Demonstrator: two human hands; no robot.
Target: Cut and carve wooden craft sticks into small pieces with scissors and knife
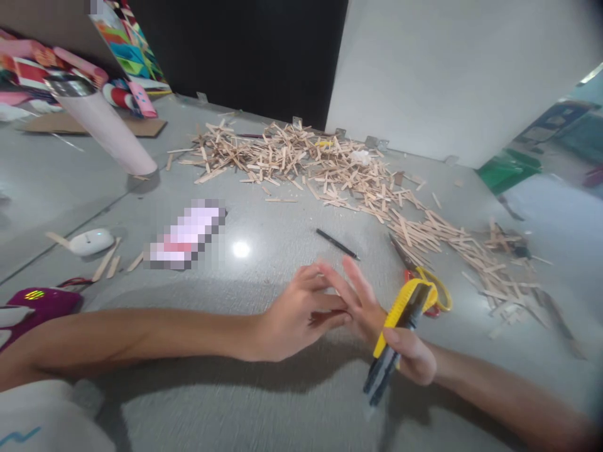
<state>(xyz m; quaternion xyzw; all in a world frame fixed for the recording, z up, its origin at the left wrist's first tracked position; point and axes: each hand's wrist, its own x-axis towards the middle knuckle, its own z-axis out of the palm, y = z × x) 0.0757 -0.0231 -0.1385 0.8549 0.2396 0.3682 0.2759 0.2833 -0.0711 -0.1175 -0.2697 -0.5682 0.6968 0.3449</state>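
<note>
My right hand [409, 358] holds a yellow and black hand tool [400, 323] between thumb and palm. Its yellow ridged part points up, and two black ends point down; its exact kind is unclear. The other fingers of that hand stretch up and left. My left hand [306, 307] reaches in from the left, fingers bent and thumb and fingertips pinched together against the right hand's fingers. Whatever may be in that pinch is hidden. Just behind the tool lie scissors [440, 292] with yellow and red handles. A black pen [336, 243] rests on the table beyond my hands.
Many wooden sticks [282, 154] lie heaped across the back and right of the grey table [264, 220]. At left are a pale pink bottle [106, 129], a blurred-out phone [188, 233], a white mouse [91, 242] and a purple object [49, 306]. Black and white panels stand behind.
</note>
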